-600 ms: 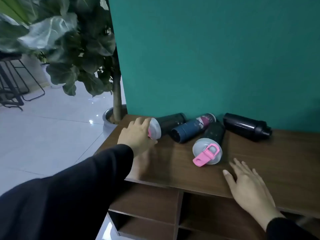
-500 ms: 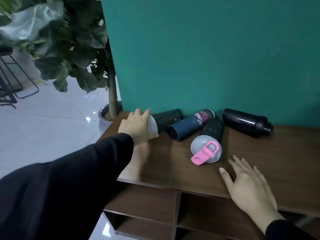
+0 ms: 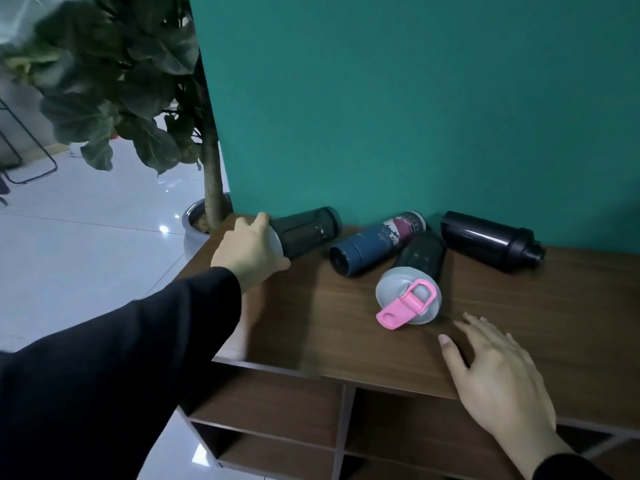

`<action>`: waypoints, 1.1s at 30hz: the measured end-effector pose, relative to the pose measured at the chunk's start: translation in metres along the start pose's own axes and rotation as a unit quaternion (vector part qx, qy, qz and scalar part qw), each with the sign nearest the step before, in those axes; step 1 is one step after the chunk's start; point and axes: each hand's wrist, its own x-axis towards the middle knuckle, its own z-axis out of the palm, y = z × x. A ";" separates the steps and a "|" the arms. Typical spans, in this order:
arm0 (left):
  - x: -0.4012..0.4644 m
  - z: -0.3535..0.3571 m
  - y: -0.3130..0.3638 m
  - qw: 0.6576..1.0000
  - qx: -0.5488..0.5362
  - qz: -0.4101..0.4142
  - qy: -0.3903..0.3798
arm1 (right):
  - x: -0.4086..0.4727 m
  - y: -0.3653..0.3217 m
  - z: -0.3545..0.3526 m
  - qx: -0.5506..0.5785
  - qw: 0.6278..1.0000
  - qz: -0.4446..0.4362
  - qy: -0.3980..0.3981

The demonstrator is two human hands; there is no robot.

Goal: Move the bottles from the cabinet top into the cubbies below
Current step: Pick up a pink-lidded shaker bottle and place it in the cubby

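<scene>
Four bottles lie on their sides on the brown wooden cabinet top (image 3: 519,306), all toward the back near the teal wall (image 3: 415,98). Leftmost is a smoky dark bottle (image 3: 308,230) with a pale lid; the left hand (image 3: 249,254) is cupped over that lid end, thumb low at the near side, fingers curled over the top, palm covering most of the lid. Grip looks closed around the lid end, bottle resting on the surface, base pointing back-right toward the wall. Left arm in a black sleeve (image 3: 121,358) reaches diagonally up from lower left, wrist straight. Next right, apart from the first: a navy bottle with a pink patterned band (image 3: 377,244), open dark end facing the camera. Just beside it, touching or nearly so, a dark bottle with a grey lid and pink flip loop (image 3: 412,289), lid end toward the viewer. Furthest right, a glossy black bottle (image 3: 488,239), cap pointing right, close to the wall. Right hand (image 3: 498,379) lies flat over the front edge of the cabinet top, fingers spread and extended, holding nothing; fingertips near the pink-looped lid but apart from it. Whether the palm rests on the wood cannot be told. Below the top, open cubbies (image 3: 277,403) with a vertical divider. A potted plant (image 3: 138,81) stands on the white tile floor (image 3: 86,254) left of the cabinet
</scene>
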 end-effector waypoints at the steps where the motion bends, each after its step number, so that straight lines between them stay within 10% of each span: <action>1: -0.011 -0.007 -0.011 1.000 0.003 0.018 0.021 | -0.003 -0.001 -0.002 0.021 1.000 0.000 0.015; 8: -0.126 -0.100 -0.074 0.979 0.108 0.155 0.078 | -0.059 -0.061 -0.053 0.300 0.929 -0.156 0.150; 13: -0.207 -0.138 -0.088 0.918 0.245 0.311 0.017 | -0.136 -0.171 -0.069 0.314 0.897 -0.309 -0.046; 20: -0.246 -0.102 -0.101 0.856 0.240 0.458 -0.027 | -0.164 -0.221 0.004 0.339 0.909 -0.158 -0.185; 25: -0.287 -0.031 -0.146 0.978 -0.152 0.115 -0.083 | -0.177 -0.213 0.051 0.390 0.893 -0.042 -0.223; 28: -0.307 0.017 -0.139 0.921 -0.362 -0.097 -0.106 | -0.175 -0.213 0.075 0.380 0.899 -0.015 -0.217; 33: -0.281 0.088 -0.115 0.826 -0.528 -0.195 -0.044 | -0.163 -0.238 0.104 0.419 0.879 0.026 -0.228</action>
